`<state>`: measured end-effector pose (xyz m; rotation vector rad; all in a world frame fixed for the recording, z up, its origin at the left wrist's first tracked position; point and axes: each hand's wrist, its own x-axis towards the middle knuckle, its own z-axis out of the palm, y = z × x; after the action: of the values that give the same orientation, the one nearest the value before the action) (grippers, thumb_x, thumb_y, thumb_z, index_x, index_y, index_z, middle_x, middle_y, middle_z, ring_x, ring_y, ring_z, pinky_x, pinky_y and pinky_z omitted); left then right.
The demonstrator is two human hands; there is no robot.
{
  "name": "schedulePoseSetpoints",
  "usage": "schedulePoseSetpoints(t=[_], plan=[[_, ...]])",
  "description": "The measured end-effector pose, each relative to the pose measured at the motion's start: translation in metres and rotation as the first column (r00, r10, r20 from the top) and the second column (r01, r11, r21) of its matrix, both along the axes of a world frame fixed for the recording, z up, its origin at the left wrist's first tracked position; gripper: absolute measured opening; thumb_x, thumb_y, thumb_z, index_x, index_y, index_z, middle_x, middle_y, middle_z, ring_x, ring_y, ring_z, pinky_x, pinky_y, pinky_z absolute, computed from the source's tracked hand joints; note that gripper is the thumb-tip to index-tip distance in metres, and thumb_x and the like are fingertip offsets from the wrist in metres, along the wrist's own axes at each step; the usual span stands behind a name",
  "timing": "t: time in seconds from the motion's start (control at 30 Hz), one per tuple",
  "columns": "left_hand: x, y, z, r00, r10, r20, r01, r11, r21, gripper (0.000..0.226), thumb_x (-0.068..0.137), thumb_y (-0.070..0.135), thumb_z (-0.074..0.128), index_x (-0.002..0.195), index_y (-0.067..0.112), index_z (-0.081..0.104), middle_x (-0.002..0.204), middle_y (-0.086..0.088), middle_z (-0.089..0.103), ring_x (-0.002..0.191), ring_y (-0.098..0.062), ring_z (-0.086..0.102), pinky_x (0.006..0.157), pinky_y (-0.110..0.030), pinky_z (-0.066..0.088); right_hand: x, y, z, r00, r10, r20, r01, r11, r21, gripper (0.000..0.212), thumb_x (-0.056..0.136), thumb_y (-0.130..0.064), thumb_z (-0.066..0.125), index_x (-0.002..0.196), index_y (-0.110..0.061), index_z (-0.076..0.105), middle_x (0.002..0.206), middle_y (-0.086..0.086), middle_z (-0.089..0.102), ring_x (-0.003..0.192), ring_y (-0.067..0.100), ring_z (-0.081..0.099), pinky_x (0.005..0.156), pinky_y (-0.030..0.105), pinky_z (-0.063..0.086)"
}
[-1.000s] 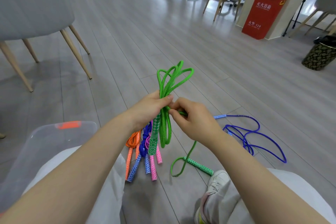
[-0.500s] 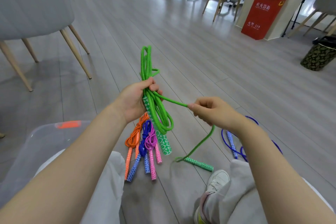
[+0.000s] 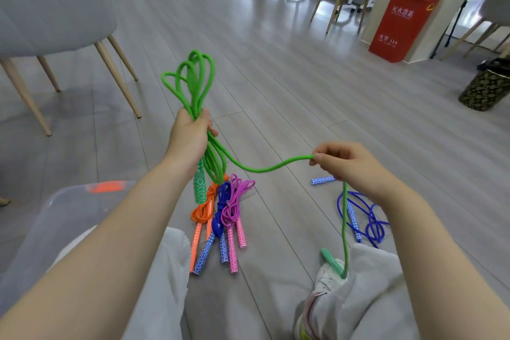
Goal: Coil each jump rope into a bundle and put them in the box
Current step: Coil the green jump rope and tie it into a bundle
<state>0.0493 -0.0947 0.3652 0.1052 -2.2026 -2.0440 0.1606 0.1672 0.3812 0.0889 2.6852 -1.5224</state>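
My left hand [image 3: 189, 138] grips a folded bunch of the green jump rope [image 3: 194, 83], loops standing above the fist and one green handle [image 3: 200, 185] hanging below. A free strand runs right to my right hand [image 3: 347, 164], which pinches it; from there it drops to the other green handle [image 3: 332, 261] by my shoe. On the floor between my legs lie coiled orange [image 3: 202, 211], blue [image 3: 220, 212] and pink [image 3: 234, 207] ropes. A loose blue rope [image 3: 364, 218] lies at the right. The clear plastic box [image 3: 63, 210] sits at the lower left.
A grey chair with wooden legs [image 3: 116, 77] stands at the left. A red cabinet [image 3: 400, 23] and more chairs stand at the far right, with a dark patterned basket [image 3: 485, 90] beside them. Grey wood floor stretches ahead.
My right hand has pulled the free strand out to the right, away from the bundle. The left hand has risen and tilted left, and the far green handle has slid toward my shoe.
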Motion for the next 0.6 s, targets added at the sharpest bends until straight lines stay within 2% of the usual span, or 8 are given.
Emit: schedulePoseSetpoints(t=[0.1,0.2,0.33,0.47,0.53,0.6], plan=[[0.003,0.004,-0.004,0.996,-0.09,0.014,0.091,0.99,-0.112,0.014,0.097,0.027,0.046,0.085,0.021,0.047,0.067,0.006,0.055,0.075,-0.022,0.06,0.073,-0.038,0.046,0.002,-0.021,0.001,0.996,0.078,-0.042,-0.078,0.997,-0.018,0.017,0.09,-0.031,0.059,0.085,-0.02,0.072,0.067,-0.001,0.049,0.067,0.015,0.041,0.065,0.034,0.036],[0.012,0.014,-0.007,0.982,-0.188,0.009,0.185,0.953,-0.241,0.014,0.097,0.026,0.047,0.085,0.019,0.048,0.07,0.003,0.058,0.071,-0.02,0.06,0.071,-0.037,0.046,0.0,-0.039,-0.003,0.988,0.122,-0.098,-0.127,0.991,-0.042,0.017,0.096,-0.021,0.057,0.088,-0.014,0.071,0.065,0.002,0.047,0.06,0.012,0.039,0.057,0.024,0.034],[0.024,0.026,-0.006,0.942,-0.332,0.04,0.322,0.869,-0.376,0.012,0.099,0.024,0.045,0.102,0.015,0.051,0.086,0.006,0.066,0.068,-0.01,0.059,0.066,-0.031,0.047,-0.005,-0.052,-0.01,0.978,0.158,-0.132,-0.153,0.987,0.051,0.015,0.096,-0.024,0.058,0.089,-0.018,0.07,0.062,0.005,0.044,0.056,0.011,0.036,0.054,0.022,0.032],[0.028,0.028,-0.006,0.92,-0.385,0.072,0.384,0.847,-0.367,0.012,0.099,0.027,0.046,0.1,0.017,0.053,0.084,0.006,0.068,0.069,-0.009,0.06,0.067,-0.032,0.048,-0.007,-0.061,-0.013,0.978,0.13,-0.163,-0.122,0.991,0.059,0.014,0.096,-0.022,0.057,0.095,-0.016,0.069,0.067,-0.005,0.052,0.06,0.004,0.042,0.06,0.016,0.037],[0.027,0.026,-0.006,0.913,-0.398,0.088,0.404,0.853,-0.331,0.015,0.099,0.027,0.047,0.093,0.015,0.052,0.075,0.005,0.063,0.066,-0.01,0.06,0.066,-0.031,0.048,-0.008,-0.062,-0.014,0.986,0.107,-0.127,-0.109,0.994,-0.013,0.013,0.097,-0.019,0.052,0.099,-0.018,0.065,0.069,-0.004,0.048,0.063,0.008,0.043,0.063,0.022,0.038],[0.028,0.026,-0.006,0.902,-0.418,0.112,0.432,0.855,-0.287,0.015,0.099,0.026,0.047,0.09,0.014,0.051,0.071,0.004,0.059,0.065,-0.011,0.059,0.065,-0.03,0.047,-0.009,-0.061,-0.016,0.996,0.038,-0.082,-0.048,0.991,-0.125,0.012,0.095,-0.013,0.049,0.094,-0.021,0.057,0.07,-0.002,0.047,0.065,0.013,0.043,0.065,0.032,0.038]])
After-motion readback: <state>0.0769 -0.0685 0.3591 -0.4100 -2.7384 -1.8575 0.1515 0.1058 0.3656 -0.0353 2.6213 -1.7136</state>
